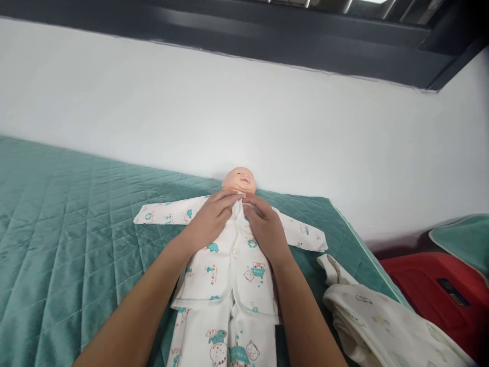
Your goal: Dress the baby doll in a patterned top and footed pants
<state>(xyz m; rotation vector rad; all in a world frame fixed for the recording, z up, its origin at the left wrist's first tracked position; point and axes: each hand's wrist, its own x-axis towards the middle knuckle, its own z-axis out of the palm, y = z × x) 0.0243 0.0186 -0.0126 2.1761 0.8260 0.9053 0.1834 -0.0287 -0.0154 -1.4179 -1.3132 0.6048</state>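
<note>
A baby doll [240,179] lies on its back with its head toward the wall. It wears a white printed baby shirt [214,275] with long sleeves spread to both sides, over matching trousers [219,341]. One button shows fastened at mid-front. My left hand [213,216] is at the collar, its fingertips pinching the left front edge just under the doll's chin. Opposite it, my right hand [265,224] grips the right front edge at the same spot, thumb and fingers closed. The fingertips of both hands nearly meet, and whatever fastener lies between them is hidden.
A green quilted cover [95,239] lies under the doll, against a white wall [191,112]. At the right, a crumpled white printed cloth [376,316] rests near the bed's edge. Beyond that edge stands a red plastic object [431,285] with green fabric [464,239] on it.
</note>
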